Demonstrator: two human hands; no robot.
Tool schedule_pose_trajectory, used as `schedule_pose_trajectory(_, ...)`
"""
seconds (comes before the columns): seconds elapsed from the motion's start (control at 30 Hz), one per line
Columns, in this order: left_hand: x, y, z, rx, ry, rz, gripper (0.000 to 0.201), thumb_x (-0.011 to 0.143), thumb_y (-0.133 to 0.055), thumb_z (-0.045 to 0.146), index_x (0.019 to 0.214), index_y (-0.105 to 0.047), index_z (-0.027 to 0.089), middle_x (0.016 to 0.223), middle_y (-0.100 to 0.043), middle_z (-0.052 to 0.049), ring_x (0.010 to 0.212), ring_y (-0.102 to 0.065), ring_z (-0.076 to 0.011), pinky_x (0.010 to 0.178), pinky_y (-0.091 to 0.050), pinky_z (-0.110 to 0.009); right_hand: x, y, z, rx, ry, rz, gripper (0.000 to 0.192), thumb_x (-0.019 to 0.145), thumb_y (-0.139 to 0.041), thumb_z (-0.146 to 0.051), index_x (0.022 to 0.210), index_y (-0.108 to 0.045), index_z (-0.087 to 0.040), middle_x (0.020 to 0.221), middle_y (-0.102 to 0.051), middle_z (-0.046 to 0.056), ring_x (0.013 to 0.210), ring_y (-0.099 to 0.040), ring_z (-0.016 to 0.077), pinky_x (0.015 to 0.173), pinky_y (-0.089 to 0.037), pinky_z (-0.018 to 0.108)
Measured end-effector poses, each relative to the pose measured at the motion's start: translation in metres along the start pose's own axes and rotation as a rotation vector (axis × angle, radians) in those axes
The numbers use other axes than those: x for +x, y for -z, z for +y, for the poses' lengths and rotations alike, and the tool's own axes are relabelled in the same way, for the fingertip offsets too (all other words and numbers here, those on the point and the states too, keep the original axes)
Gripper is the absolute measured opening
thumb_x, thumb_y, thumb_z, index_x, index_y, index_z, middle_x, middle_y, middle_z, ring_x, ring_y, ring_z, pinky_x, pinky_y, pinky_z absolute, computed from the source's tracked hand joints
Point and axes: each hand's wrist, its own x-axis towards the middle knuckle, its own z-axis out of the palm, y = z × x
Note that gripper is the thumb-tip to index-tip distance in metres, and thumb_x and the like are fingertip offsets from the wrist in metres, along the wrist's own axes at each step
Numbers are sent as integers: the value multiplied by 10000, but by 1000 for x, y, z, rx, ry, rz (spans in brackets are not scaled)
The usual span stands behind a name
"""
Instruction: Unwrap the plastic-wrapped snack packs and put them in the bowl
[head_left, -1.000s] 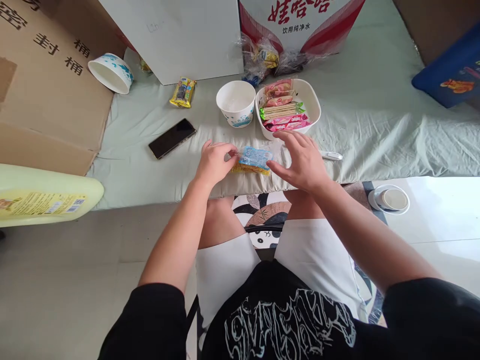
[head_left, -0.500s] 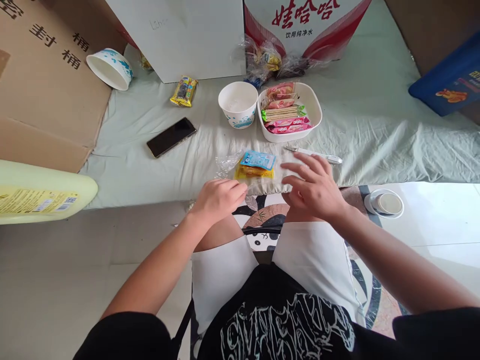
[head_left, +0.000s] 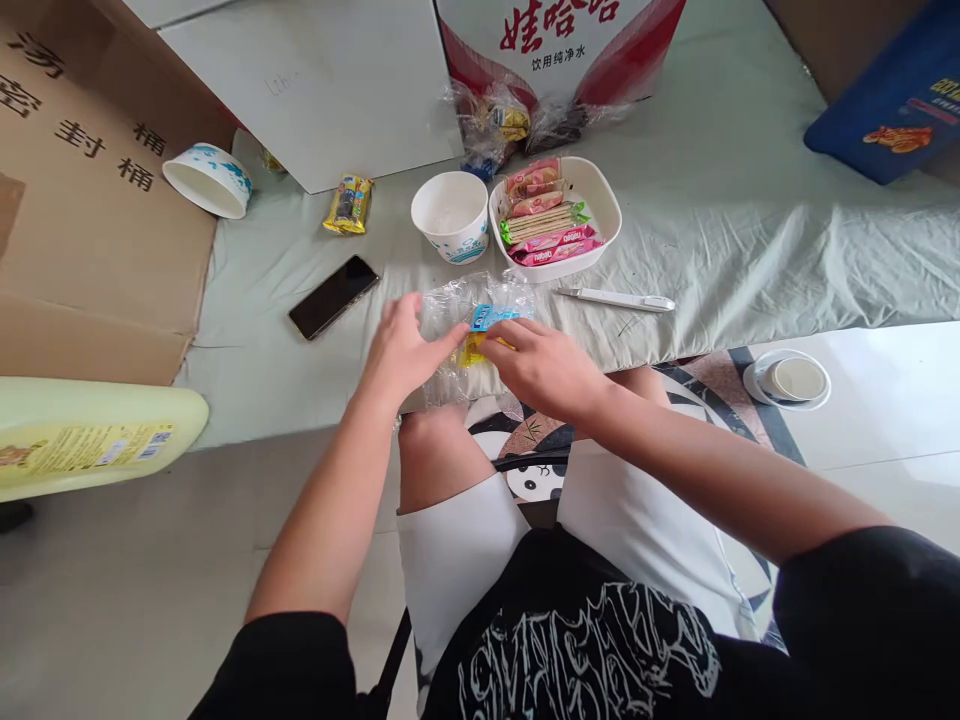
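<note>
A clear plastic bag lies spread near the front edge of the cloth-covered surface. On it are a blue packet and a yellow snack packet, partly hidden by fingers. My right hand has its fingers curled over the yellow packet. My left hand is at the bag's left side, thumb stretched toward the packets and apart from the other fingers. A white utility knife lies to the right of the bag.
Behind the bag stand a paper bowl and a white tub of wrapped snacks. A phone and a yellow-wrapped snack lie left. Boxes line the back. A pale green bottle is at the left edge.
My right hand has moved left and down onto the packets. My left hand has shifted left and its thumb has spread. The clear bag now lies wider around the packets. The view has shifted slightly.
</note>
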Motion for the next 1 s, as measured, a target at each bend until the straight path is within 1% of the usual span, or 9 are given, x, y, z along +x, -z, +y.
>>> schedule_pose_trajectory(0.07,12,-13,-13,-125,176,-111,339,669,-862,419,868,-696,201,826,-720,-48,820,-668,-223,742,-518,-318,11,-6,-2,-31,-58,-23,372,1014,-363,-76,1218,-663,-156,1295,-681,174,1151,-627,279,911,-458,397)
schedule_pose_trajectory(0.17,16,-28,-21,-240,282,-140,219,700,-804,354,764,-657,205,735,-659,-20,771,-632,-199,689,-519,-298,18,-7,1,-121,-217,-124,328,980,-448,-126,1261,-616,-140,1199,-710,183,1034,-670,294,848,-457,409)
schedule_pose_trajectory(0.33,10,-36,-3,-805,396,-259,256,700,-735,378,752,-540,220,898,-698,-29,725,-625,-159,521,-477,-233,13,-2,4,-120,-323,-151,481,903,-626,-434,1307,-562,-181,1228,-693,192,945,-686,304,716,-477,365)
schedule_pose_trajectory(0.43,11,-38,7,-1029,422,-309,303,655,-748,360,768,-502,223,929,-732,-43,674,-636,-143,450,-391,-202,14,-2,8,-41,-396,-138,524,891,-624,-445,1333,-544,-175,1215,-693,200,924,-699,314,687,-495,366)
schedule_pose_trajectory(0.57,19,-41,7,-1055,461,-280,276,662,-713,354,826,-523,239,895,-760,-48,708,-710,-201,435,-361,-221,19,-1,25,185,-455,-116,586,838,-678,-468,1338,-548,-193,1260,-707,183,995,-710,345,745,-537,401)
schedule_pose_trajectory(0.7,27,-42,-7,-760,438,-149,190,740,-638,360,785,-494,243,807,-743,-20,636,-677,-186,466,-320,-244,17,2,50,346,-469,-79,485,871,-640,-464,1277,-580,-204,1092,-762,128,971,-718,321,801,-559,419)
schedule_pose_trajectory(0.8,28,-47,-22,-511,270,77,150,776,-589,304,717,-469,236,641,-644,30,517,-521,-121,522,-342,-255,6,6,64,564,-431,22,418,915,-571,-540,1158,-621,-203,1018,-763,110,910,-718,285,815,-583,437)
schedule_pose_trajectory(0.87,25,-53,-32,-435,165,131,121,797,-567,283,719,-487,237,575,-568,50,527,-490,-120,567,-366,-258,-4,12,73,803,-412,164,450,901,-587,-601,1135,-635,-219,1067,-759,98,960,-725,274,858,-602,445)
schedule_pose_trajectory(1.0,18,-63,-45,-390,44,167,88,812,-558,282,749,-519,236,573,-501,58,554,-480,-128,590,-365,-263,-12,38,99,1163,-431,652,470,767,-764,-635,1067,-651,-290,1106,-727,28,1048,-735,255,962,-607,453)
